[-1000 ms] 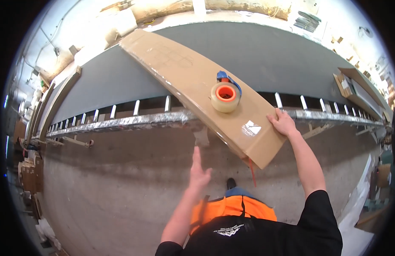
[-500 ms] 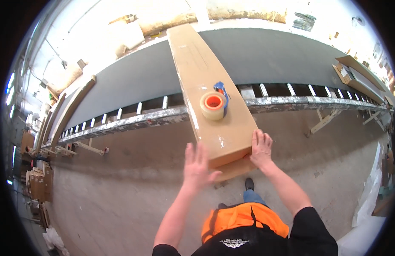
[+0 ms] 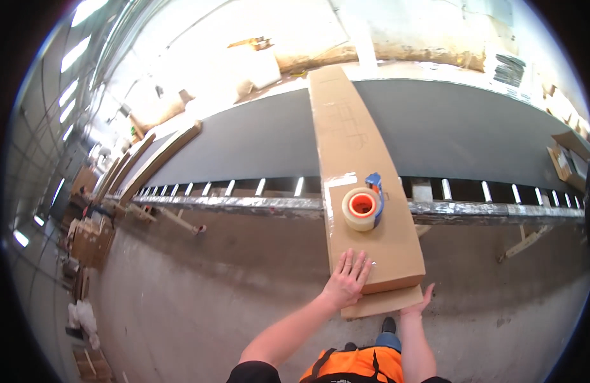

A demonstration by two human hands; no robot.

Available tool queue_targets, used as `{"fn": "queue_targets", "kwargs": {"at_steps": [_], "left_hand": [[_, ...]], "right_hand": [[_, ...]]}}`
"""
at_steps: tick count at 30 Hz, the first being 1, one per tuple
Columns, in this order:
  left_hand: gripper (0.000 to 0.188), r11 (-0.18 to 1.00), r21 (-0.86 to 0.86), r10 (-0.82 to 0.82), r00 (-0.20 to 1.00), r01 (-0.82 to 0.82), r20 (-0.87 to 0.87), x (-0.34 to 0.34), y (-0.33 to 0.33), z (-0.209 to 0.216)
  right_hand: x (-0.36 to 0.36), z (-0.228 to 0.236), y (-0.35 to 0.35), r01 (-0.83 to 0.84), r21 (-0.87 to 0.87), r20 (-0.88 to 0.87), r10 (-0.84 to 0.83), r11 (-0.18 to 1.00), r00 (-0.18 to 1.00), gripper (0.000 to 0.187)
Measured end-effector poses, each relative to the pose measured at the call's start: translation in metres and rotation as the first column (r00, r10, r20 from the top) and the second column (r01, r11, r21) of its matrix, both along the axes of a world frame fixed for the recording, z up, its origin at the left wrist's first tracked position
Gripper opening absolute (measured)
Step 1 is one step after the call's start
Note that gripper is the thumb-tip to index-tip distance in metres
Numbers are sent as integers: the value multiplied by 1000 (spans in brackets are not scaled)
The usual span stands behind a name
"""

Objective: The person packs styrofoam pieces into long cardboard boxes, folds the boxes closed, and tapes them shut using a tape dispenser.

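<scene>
A long brown cardboard box lies across the conveyor, its near end jutting toward me over the side rail. My left hand rests flat on the box top at the near left corner, fingers stretched out. At the near end a cardboard flap sticks out below the box's edge. My right hand is at the flap's right end, partly beneath it, with fingers extended and partly hidden. On the box top stands a blue tape dispenser holding a roll of clear tape with an orange core.
The dark conveyor belt runs left to right, edged by metal rollers and a worn rail. Long cardboard pieces lie on it at the left, an open carton at the far right. Stacked cardboard stands on the floor at left.
My left hand has come down onto the box top. My right hand has left the box's right edge and moved lower, to the end flap. The view has shifted left.
</scene>
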State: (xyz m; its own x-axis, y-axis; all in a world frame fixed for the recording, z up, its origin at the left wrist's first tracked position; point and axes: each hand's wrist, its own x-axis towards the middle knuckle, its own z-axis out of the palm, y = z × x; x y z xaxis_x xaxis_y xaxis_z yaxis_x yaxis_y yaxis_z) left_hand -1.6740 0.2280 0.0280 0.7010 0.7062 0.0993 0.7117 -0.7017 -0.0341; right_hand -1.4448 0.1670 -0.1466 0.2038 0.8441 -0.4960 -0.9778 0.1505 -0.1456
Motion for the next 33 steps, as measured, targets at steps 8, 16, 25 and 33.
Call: {"fn": "queue_targets", "kwargs": {"at_steps": [8,16,25,33], "left_hand": [[92,965,-259,20,993,-50,-117,58,22,52],[99,972,-205,-126,991,113,-50,96,48,1],[102,986,-163,-30,1000,28,-6,95,65,4],[91,990,-142,29,999,-24,34,81,55,-6]], "right_hand": [[22,133,82,-136,-535,62,199,834,978,72],[102,137,129,670,-45,988,131,741,-79,37],[80,36,89,41,-453,179,46,891,983,37],[-23,54,95,74,-28,157,-69,997,985,68]]}}
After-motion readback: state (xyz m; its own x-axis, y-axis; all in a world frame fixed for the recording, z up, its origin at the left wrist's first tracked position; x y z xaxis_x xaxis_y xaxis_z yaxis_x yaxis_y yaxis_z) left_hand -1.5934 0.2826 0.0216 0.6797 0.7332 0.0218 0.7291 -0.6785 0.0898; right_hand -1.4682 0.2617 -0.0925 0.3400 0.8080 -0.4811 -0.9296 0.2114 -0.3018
